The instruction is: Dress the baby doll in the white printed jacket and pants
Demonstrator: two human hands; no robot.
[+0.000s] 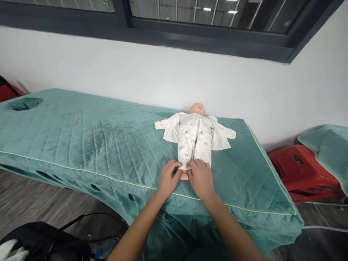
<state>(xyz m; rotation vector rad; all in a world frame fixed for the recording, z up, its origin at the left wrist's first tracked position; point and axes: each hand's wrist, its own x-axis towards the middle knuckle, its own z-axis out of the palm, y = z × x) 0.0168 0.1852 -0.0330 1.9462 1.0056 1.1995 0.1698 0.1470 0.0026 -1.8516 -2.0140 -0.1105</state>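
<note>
A baby doll (197, 108) lies on its back on a teal quilted massage bed (81, 134), head toward the wall. It wears white printed trousers (195, 141) and an open white jacket (172, 127). My left hand (168, 178) pinches the cuff of the left trouser leg, where a bare doll foot (184, 176) sticks out. My right hand (200, 177) grips the cuff of the right trouser leg, fingers curled over it.
The bed runs along a white wall under a dark window frame (174, 29), with a face hole (25, 104) at its far left end. A red plastic stool (299, 170) and another teal bed (326, 148) stand at right. A black bag (46, 243) sits on the floor at lower left.
</note>
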